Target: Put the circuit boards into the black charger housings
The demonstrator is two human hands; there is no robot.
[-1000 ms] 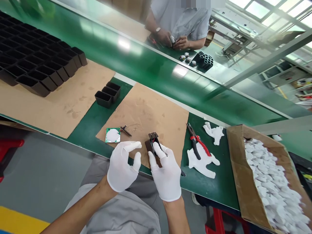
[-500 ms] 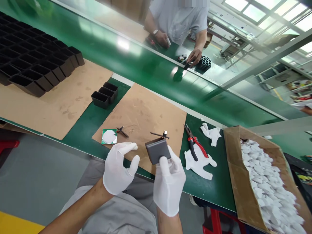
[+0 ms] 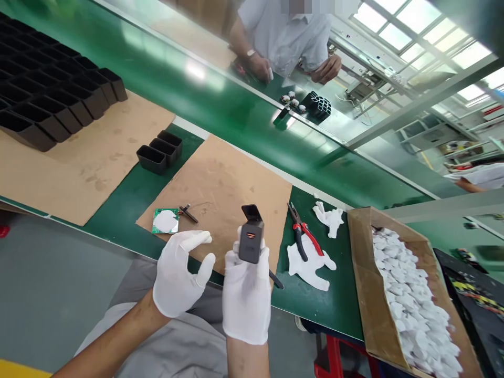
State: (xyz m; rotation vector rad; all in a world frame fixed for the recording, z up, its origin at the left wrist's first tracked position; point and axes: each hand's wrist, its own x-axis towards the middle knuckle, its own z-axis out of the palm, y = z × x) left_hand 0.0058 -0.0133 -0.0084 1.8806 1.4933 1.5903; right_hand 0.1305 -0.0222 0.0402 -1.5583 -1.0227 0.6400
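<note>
My right hand [image 3: 247,299], in a white glove, grips a small black plastic case [image 3: 249,251]. The case's end faces me, showing a small slot with orange lines, and a dark flap [image 3: 252,212] stands up at its far side. A thin black strip [image 3: 276,280] pokes out to the right of this hand. To the left, my left hand [image 3: 181,275], also gloved, hovers with thumb and fingers apart and nothing between them. Just beyond it a green circuit board [image 3: 166,221] with a white round pad lies on the cardboard sheet [image 3: 224,178], wired to a small black piece [image 3: 189,214].
Red-and-black pliers [image 3: 301,231] rest on a white glove [image 3: 309,268] to the right. Farther right stands a cardboard box [image 3: 360,273] of white pieces. Several black cases [image 3: 153,159] stand at left. Across the bench, a person [image 3: 283,39] sits behind a clear panel.
My right hand has turned the case so its end faces me, with the flap now showing, and has shifted left in view. My left hand keeps its open pose. The person opposite has drawn one hand back.
</note>
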